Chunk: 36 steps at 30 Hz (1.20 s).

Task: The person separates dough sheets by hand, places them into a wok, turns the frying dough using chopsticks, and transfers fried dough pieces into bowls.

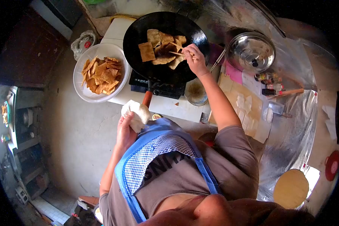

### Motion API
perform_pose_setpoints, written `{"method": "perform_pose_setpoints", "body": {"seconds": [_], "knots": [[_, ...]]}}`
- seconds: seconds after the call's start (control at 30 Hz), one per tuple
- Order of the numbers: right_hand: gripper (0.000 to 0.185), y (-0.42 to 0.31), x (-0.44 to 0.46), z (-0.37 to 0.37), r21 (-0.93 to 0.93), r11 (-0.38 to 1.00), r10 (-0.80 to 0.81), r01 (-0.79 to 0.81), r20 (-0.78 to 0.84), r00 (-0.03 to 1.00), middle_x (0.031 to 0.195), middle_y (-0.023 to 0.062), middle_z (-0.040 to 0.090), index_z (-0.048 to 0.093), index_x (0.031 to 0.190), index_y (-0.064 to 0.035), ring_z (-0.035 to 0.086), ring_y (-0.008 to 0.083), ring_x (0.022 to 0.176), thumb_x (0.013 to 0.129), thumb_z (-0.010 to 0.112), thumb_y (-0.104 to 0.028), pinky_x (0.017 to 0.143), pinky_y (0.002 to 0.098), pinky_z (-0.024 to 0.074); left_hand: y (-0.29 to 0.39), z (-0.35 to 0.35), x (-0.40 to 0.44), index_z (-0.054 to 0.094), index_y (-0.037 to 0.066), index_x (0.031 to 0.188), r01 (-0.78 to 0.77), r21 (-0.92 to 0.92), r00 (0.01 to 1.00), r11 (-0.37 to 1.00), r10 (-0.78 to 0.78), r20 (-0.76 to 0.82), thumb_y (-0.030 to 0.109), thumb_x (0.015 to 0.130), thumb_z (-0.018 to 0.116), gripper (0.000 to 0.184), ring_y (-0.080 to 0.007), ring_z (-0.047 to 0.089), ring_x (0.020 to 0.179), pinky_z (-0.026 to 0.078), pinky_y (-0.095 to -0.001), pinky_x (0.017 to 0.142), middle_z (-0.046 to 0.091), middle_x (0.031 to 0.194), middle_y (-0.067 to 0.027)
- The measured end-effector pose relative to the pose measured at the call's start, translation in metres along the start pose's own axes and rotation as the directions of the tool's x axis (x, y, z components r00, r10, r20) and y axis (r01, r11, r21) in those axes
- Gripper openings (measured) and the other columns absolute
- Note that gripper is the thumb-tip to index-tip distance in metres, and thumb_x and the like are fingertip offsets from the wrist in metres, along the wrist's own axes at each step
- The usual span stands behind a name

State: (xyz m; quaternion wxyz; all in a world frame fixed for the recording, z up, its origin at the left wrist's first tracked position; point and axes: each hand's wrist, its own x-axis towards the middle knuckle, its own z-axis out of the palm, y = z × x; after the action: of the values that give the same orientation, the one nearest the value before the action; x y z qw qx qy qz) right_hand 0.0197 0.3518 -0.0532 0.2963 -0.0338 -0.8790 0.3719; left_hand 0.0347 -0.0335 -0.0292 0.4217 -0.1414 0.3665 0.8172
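Observation:
Over the right side of a black wok, my right hand is closed on a pair of wooden chopsticks. Their tips reach in among several brown, flat fried pieces in the wok. My left hand grips a crumpled white cloth just below the wok's reddish-brown handle; whether the cloth touches the handle I cannot tell. Left of the wok, a white plastic basket holds a heap of similar brown pieces.
A black cooker is under the wok. A bowl of liquid stands at its right. Farther right are a steel pan, small bottles and a board with pale pieces. A plastic bag lies behind the basket.

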Motion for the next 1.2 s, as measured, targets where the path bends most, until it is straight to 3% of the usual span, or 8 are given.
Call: {"method": "perform_pose_setpoints", "body": {"seconds": [0.1, 0.17, 0.23, 0.37, 0.57, 0.77, 0.87, 1.2], "knots": [[0.015, -0.011, 0.001, -0.016, 0.133, 0.982, 0.140, -0.138, -0.007, 0.990, 0.088, 0.0066, 0.056, 0.058, 0.092, -0.0010, 0.059, 0.0160, 0.064, 0.095, 0.049, -0.012, 0.058, 0.0292, 0.0478, -0.001, 0.000, 0.000, 0.045, 0.005, 0.125, -0.023, -0.007, 1.000, 1.000, 0.023, -0.019, 0.020, 0.089, 0.060, 0.043, -0.0241, 0.057, 0.105, 0.047, -0.0398, 0.092, 0.057, 0.116, -0.0105], [0.023, -0.014, 0.005, -0.029, 0.228, 0.968, 0.141, -0.108, -0.133, 0.981, 0.083, 0.0032, 0.058, 0.059, 0.088, -0.0011, 0.056, 0.0083, 0.058, 0.097, 0.047, -0.017, 0.049, 0.0229, 0.0436, -0.001, 0.003, -0.001, 0.044, 0.005, 0.126, -0.030, -0.002, 0.999, 1.000, 0.030, -0.026, 0.021, 0.088, 0.060, 0.043, -0.0242, 0.057, 0.105, 0.047, -0.0400, 0.092, 0.056, 0.116, -0.0104], [0.025, -0.013, 0.009, -0.045, 0.312, 0.940, 0.204, -0.141, -0.179, 0.963, 0.082, 0.0030, 0.057, 0.059, 0.086, -0.0008, 0.054, 0.0079, 0.058, 0.098, 0.046, -0.019, 0.049, 0.0229, 0.0426, -0.001, 0.005, -0.002, 0.044, 0.005, 0.126, -0.035, 0.003, 0.999, 0.999, 0.035, -0.032, 0.021, 0.088, 0.061, 0.044, -0.0243, 0.057, 0.106, 0.047, -0.0401, 0.092, 0.056, 0.117, -0.0104], [0.026, -0.005, 0.007, -0.068, 0.091, 0.986, 0.157, -0.143, -0.165, 0.974, 0.084, 0.0045, 0.056, 0.060, 0.088, -0.0013, 0.056, 0.0119, 0.064, 0.098, 0.045, -0.019, 0.054, 0.0255, 0.0446, 0.000, 0.007, -0.002, 0.048, 0.005, 0.122, -0.028, -0.036, 0.999, 0.999, 0.027, -0.020, 0.016, 0.090, 0.058, 0.035, -0.0232, 0.059, 0.104, 0.048, -0.0395, 0.091, 0.059, 0.115, -0.0112], [0.013, 0.014, -0.008, -0.048, 0.008, 1.000, 0.004, -0.004, 0.010, 1.000, 0.085, 0.0067, 0.056, 0.059, 0.088, -0.0024, 0.061, 0.0209, 0.074, 0.093, 0.052, -0.012, 0.064, 0.0287, 0.0500, -0.003, 0.014, -0.003, 0.049, 0.004, 0.121, -0.007, -0.024, 1.000, 1.000, 0.007, -0.024, 0.016, 0.090, 0.057, 0.034, -0.0233, 0.060, 0.102, 0.049, -0.0390, 0.090, 0.060, 0.113, -0.0116], [0.018, 0.001, -0.006, -0.053, 0.056, 0.998, 0.010, 0.000, -0.175, 0.985, 0.081, 0.0061, 0.057, 0.058, 0.085, -0.0013, 0.058, 0.0130, 0.059, 0.094, 0.047, -0.013, 0.054, 0.0253, 0.0477, -0.004, 0.015, -0.002, 0.049, 0.003, 0.121, 0.004, -0.011, 1.000, 1.000, -0.004, -0.008, 0.015, 0.091, 0.056, 0.033, -0.0234, 0.060, 0.101, 0.050, -0.0388, 0.090, 0.060, 0.112, -0.0121], [0.023, -0.012, -0.003, -0.064, 0.147, 0.985, 0.127, -0.089, -0.270, 0.955, 0.080, 0.0035, 0.057, 0.057, 0.083, -0.0010, 0.056, 0.0098, 0.059, 0.096, 0.045, -0.016, 0.050, 0.0234, 0.0450, -0.005, 0.017, -0.002, 0.047, 0.002, 0.122, -0.003, 0.015, 1.000, 1.000, 0.003, -0.017, 0.019, 0.089, 0.059, 0.038, -0.0238, 0.060, 0.101, 0.050, -0.0386, 0.089, 0.059, 0.113, -0.0119], [0.022, -0.019, 0.017, -0.050, 0.162, 0.986, 0.110, -0.040, -0.452, 0.885, 0.075, 0.0050, 0.056, 0.056, 0.080, -0.0008, 0.057, 0.0106, 0.055, 0.094, 0.044, -0.012, 0.049, 0.0246, 0.0461, -0.009, 0.019, 0.000, 0.044, 0.003, 0.126, -0.004, 0.035, 1.000, 0.999, 0.004, 0.004, 0.022, 0.089, 0.060, 0.044, -0.0241, 0.057, 0.104, 0.048, -0.0396, 0.091, 0.056, 0.116, -0.0114]]}}
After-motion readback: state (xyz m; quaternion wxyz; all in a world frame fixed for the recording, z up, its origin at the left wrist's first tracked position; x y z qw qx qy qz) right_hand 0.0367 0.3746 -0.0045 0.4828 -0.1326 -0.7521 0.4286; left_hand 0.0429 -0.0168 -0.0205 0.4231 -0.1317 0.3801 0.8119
